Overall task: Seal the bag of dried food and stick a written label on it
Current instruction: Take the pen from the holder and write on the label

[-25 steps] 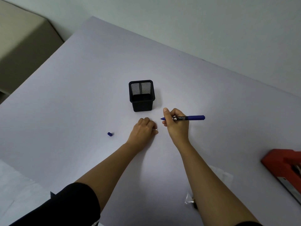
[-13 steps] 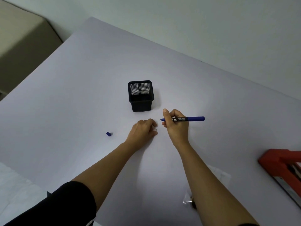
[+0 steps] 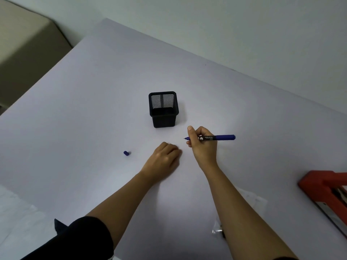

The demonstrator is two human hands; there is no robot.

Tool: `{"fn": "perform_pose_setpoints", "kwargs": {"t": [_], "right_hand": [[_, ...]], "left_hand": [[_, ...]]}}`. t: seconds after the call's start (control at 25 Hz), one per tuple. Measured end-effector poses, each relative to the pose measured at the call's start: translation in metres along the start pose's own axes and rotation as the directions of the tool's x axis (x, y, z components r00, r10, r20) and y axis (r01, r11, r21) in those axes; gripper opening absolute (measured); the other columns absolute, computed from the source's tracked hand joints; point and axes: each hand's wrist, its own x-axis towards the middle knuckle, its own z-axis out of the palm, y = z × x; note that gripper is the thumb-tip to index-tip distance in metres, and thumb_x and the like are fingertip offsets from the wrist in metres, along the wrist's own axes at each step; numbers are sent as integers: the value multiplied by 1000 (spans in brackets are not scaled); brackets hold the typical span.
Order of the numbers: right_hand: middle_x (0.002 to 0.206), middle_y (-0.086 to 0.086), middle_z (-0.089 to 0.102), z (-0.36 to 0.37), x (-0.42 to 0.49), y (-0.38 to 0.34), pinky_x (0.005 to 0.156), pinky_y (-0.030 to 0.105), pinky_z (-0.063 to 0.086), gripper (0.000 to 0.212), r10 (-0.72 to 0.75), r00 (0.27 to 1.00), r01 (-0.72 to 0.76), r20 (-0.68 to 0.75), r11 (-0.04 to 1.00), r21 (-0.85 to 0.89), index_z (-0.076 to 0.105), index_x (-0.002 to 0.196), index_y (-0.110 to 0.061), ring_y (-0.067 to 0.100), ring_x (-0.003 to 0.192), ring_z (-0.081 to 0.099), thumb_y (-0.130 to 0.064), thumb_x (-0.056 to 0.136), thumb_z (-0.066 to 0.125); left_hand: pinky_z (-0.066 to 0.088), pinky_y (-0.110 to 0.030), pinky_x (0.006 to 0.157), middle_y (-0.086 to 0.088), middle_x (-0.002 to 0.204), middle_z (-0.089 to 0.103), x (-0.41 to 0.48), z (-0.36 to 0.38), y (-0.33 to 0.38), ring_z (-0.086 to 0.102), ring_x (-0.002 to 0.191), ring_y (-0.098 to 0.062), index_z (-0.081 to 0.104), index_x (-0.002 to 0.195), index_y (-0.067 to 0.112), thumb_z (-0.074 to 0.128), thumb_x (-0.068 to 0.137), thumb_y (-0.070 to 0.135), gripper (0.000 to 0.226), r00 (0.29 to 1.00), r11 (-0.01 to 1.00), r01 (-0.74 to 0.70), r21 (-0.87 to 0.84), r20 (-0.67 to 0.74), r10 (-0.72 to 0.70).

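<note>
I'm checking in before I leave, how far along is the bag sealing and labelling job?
Done: the pen is uncapped, its cap lies on the table. In hand: the right hand grips the pen, tip near the left hand; no label shows. Left: writing and sticking the label. The bag lies half hidden under the right forearm, so its seal can't be judged.

Left hand (image 3: 163,156) has drawn slightly back.

The pen cap (image 3: 126,153) lies left of the pen holder (image 3: 163,109).
</note>
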Motion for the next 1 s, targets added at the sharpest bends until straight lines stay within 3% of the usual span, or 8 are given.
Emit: {"fn": "perform_pose_setpoints", "kwargs": {"t": [0.12,0.2,0.28,0.4,0.6,0.72,0.8,1.0], "right_hand": [[54,-5,61,3,-4,4,50,12,49,33,7,1000,-7,30,1000,-14,48,59,-15,1,50,63,-24,87,62],[50,-9,61,7,-9,10,50,13,49,34,12,998,-9,69,999,-47,47,58,-16,4,52,64,-24,87,63],[52,-5,62,14,-15,19,49,15,46,36,8,993,5,117,994,-108,46,56,-18,8,53,62,-24,86,64],[56,10,59,23,-22,31,49,20,43,35,21,989,0,146,990,-141,45,57,-14,25,55,57,-23,87,63],[57,10,57,32,-25,43,50,16,43,31,-33,994,46,108,992,-115,50,63,-4,16,54,52,-19,88,61],[54,-1,52,33,-24,47,51,13,43,33,-99,992,106,75,990,-94,47,59,-18,8,52,49,-13,88,60],[54,-6,50,32,-22,50,52,15,43,35,-138,988,143,65,986,-90,46,59,-22,7,52,49,-10,88,60],[55,-3,51,32,-18,61,53,25,46,26,-196,978,204,74,973,-111,49,61,-10,14,54,49,-17,85,58]], "left_hand": [[41,-21,87,-10,103,66,-6,-8,0,53,96,-20,67,105,4,66,81,16,26,985,978,140,-156,-76,-153],[38,-17,85,-7,101,64,-11,-15,-5,51,94,-17,66,106,6,66,79,20,30,954,941,262,-214,-92,-287],[43,-22,80,-6,97,62,-18,-18,-11,54,89,-19,66,108,8,63,81,24,31,933,920,333,-204,-69,-353],[49,-32,75,-5,95,61,-26,-18,-17,56,84,-19,67,109,12,57,83,30,33,942,933,332,-140,-5,-336],[48,-29,70,-5,93,61,-27,-19,-25,57,78,-19,67,112,14,59,85,27,31,967,961,249,-123,-25,-254],[46,-30,66,-5,91,63,-28,-15,-28,57,72,-19,71,108,14,61,86,23,26,977,976,194,-97,-70,-201],[46,-31,65,-5,93,63,-29,-13,-30,56,70,-19,72,105,15,61,86,23,24,979,980,181,-82,-79,-187],[46,-34,63,-5,93,64,-30,-10,-29,55,69,-20,72,104,16,59,88,25,23,979,981,183,-65,-80,-188]]}}
